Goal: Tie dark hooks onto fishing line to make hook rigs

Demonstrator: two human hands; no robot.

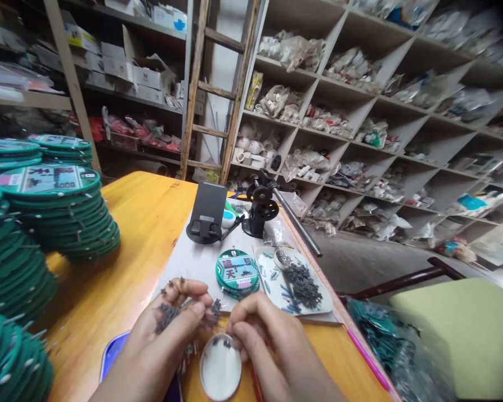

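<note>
Small dark grey pieces (166, 316) lie cupped in the palm of my left hand (171, 335), whose thumb and forefinger are pressed together. More such pieces show between its fingers and at its tips. My right hand (272, 335) is closed in a pinch close by; what its fingertips hold is too small or hidden to name. Just below the fingertips stands a small round white dish (221, 371) with a few dark bits at its far edge. Beyond my hands lies a short stack of round green line winders (236, 273) with a printed label on top.
A white tray (272, 301) holds a heap of dark grey pieces (303, 286) and a small bowl of metal bits (283, 257). Behind are a black phone stand (209, 209) and a black geared device (259, 206). Tall stacks of green winders (67, 218) fill the left.
</note>
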